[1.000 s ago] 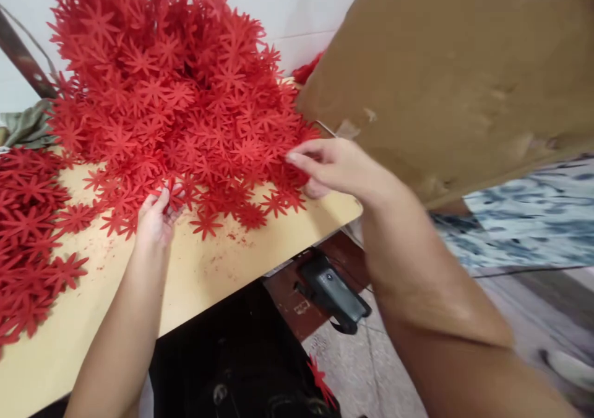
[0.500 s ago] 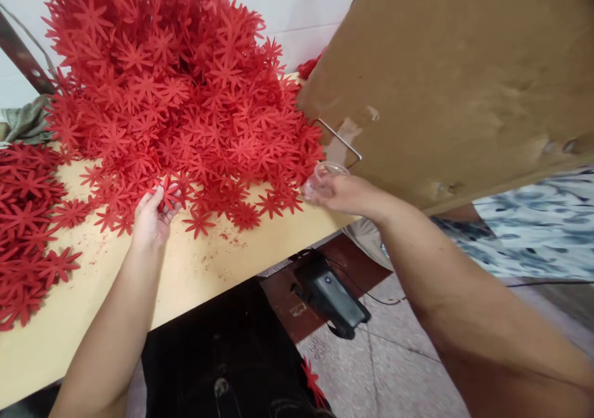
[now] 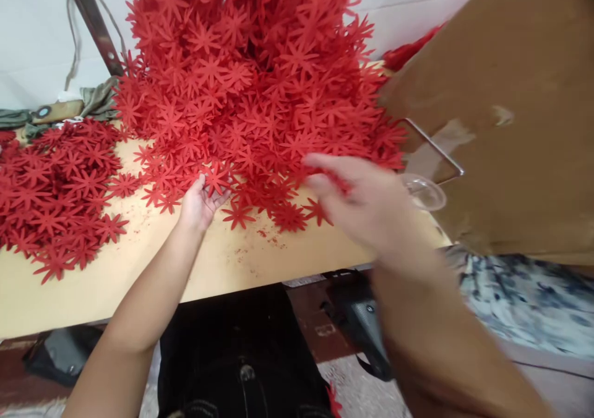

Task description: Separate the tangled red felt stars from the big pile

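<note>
A tall heap of red flower-shaped pieces (image 3: pixel 260 90) covers the middle of the pale table (image 3: pixel 223 269). At its front edge my left hand (image 3: pixel 199 204) holds one red flower (image 3: pixel 215 178) between thumb and fingers, palm up. My right hand (image 3: pixel 355 198), blurred by motion, is over the right front of the heap. Its thumb and forefinger point left, and whether anything small is between them cannot be made out. Right of that hand, a round clear dish (image 3: pixel 423 192) sits near the cardboard.
A big cardboard sheet (image 3: pixel 524 127) stands at the right, with a metal wire handle (image 3: pixel 436 147) beside it. A second pile of red flowers (image 3: pixel 60 189) lies at the left, near a grey-green cloth (image 3: pixel 99 99). Patterned fabric (image 3: pixel 533 300) shows at the lower right.
My right hand has left the clear dish and moved left over the heap. My left hand still holds the flower, now turned flatter to view. The whole view has shifted, so things appear further right.
</note>
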A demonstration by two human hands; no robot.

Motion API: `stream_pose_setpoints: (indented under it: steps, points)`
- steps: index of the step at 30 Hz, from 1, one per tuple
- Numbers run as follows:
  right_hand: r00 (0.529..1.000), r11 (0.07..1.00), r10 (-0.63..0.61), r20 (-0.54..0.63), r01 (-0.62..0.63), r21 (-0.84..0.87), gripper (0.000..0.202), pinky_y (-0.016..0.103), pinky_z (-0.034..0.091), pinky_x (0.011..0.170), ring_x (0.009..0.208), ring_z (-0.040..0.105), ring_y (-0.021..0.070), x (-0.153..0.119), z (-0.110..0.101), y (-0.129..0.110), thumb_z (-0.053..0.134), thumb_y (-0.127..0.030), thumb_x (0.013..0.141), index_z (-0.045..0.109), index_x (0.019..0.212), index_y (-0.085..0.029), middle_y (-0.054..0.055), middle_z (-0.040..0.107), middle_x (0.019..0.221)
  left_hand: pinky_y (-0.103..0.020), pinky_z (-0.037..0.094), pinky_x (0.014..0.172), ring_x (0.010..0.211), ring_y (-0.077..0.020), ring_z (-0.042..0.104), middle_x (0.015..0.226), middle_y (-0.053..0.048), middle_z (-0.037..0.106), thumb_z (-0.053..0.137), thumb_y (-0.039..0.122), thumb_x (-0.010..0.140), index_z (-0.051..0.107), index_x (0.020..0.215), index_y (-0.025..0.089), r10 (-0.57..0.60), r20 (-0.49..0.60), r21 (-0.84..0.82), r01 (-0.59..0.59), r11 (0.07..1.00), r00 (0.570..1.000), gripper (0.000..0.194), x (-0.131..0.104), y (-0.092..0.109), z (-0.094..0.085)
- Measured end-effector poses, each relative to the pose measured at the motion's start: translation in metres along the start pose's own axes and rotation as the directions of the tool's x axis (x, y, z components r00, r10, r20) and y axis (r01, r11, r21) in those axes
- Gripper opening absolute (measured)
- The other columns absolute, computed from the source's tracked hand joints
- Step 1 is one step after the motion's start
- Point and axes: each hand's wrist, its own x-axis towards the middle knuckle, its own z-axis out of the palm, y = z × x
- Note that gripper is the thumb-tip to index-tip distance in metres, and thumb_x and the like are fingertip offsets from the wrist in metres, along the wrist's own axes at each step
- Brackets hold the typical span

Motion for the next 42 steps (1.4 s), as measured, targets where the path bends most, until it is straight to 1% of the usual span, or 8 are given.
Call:
stream_pose_setpoints:
  steps: [3,7,14,19,25,30,34,42]
  points:
    - [0.919,0.961,-0.258,0.299,0.212,0.178,0.062,0.046,0.035,0.111,0.132,0.041,0.0271,-0.013,0.079,-0.058,0.046,-0.044,0.084,0.044,0.133,-0.007,0.017,0.045,0.140,-0.031,0.052,0.082,0.078,-0.0144,0.067,0.079,-0.005,0.070,0.041,0.033,0.086,0.063,0.081,0.015,-0.034,0.043,-0.032,0.035,0.999,0.998,0.028,-0.002,-0.001,-0.003]
    - [0.857,0.959,-0.240,0.456,0.136,0.249,0.075,0.051,0.021,0.116,0.142,0.019,0.0290,-0.036,0.139,-0.091,0.042,-0.041,0.084,0.022,0.142,0.002,0.021,0.023,0.150,-0.034,0.051,0.088,0.097,-0.0188,0.066,0.087,-0.007,0.071,0.040,0.031,0.083,0.065,0.081,0.016,-0.002,0.128,-0.039,0.007,0.999,0.992,0.030,-0.010,0.004,-0.007]
    - [0.842,0.917,-0.317,0.437,0.154,0.369,0.059,0.049,0.032,0.112,0.138,0.032,0.0262,-0.041,0.107,-0.081,0.046,-0.042,0.084,0.042,0.135,-0.012,0.016,0.039,0.144,-0.034,0.052,0.087,0.094,-0.0202,0.066,0.083,-0.008,0.071,0.044,0.033,0.084,0.064,0.079,0.014,-0.050,0.023,-0.027,0.051,0.998,0.998,0.027,-0.009,0.015,0.000]
    - [0.999,0.931,0.005,0.050,-0.023,0.365,0.048,0.045,0.044,0.101,0.120,0.051,0.0247,0.009,0.106,-0.062,0.058,-0.040,0.077,0.055,0.118,-0.016,0.014,0.056,0.126,-0.026,0.051,0.075,0.070,-0.0111,0.064,0.078,-0.004,0.070,0.045,0.029,0.086,0.063,0.082,0.015,0.021,0.079,-0.032,-0.018,0.999,0.997,0.024,-0.003,0.019,-0.005]
    - [0.916,0.635,-0.017,0.400,-0.299,0.712,0.031,0.036,0.053,0.081,0.078,0.064,0.0163,0.048,0.133,-0.054,0.064,-0.042,0.069,0.062,0.085,-0.015,0.005,0.068,0.083,-0.014,0.041,0.059,0.054,-0.0026,0.052,0.061,0.006,0.059,0.062,0.017,0.075,0.060,0.066,0.016,0.267,0.061,0.066,-0.271,0.960,0.962,0.009,-0.004,0.015,-0.006]
    - [0.927,0.531,-0.042,0.373,-0.295,0.794,0.021,0.034,0.052,0.080,0.076,0.064,0.0162,0.054,0.143,-0.053,0.067,-0.035,0.065,0.065,0.074,-0.016,0.001,0.069,0.073,-0.016,0.040,0.063,0.058,-0.0039,0.050,0.067,0.005,0.059,0.061,0.021,0.076,0.062,0.074,0.017,0.446,-0.087,0.138,-0.433,0.891,0.891,0.004,-0.006,0.017,-0.004]
    - [0.942,0.572,0.014,0.335,-0.282,0.770,0.020,0.033,0.051,0.073,0.070,0.061,0.0161,0.055,0.150,-0.046,0.062,-0.034,0.069,0.065,0.077,-0.016,0.001,0.067,0.070,-0.017,0.042,0.070,0.067,-0.0051,0.053,0.077,0.003,0.060,0.063,0.019,0.074,0.062,0.086,0.020,0.552,-0.151,0.210,-0.519,0.829,0.820,0.012,-0.008,0.021,-0.005]
    - [0.950,0.694,0.164,0.267,-0.303,0.653,0.036,0.023,0.032,0.049,0.048,0.034,0.0061,0.050,0.146,-0.040,0.052,-0.043,0.079,0.042,0.054,-0.018,-0.005,0.037,0.049,-0.022,0.046,0.077,0.077,-0.0085,0.053,0.085,0.001,0.061,0.072,0.030,0.067,0.063,0.092,0.021,0.540,0.150,0.411,-0.549,0.728,0.828,0.027,-0.005,0.007,-0.005]
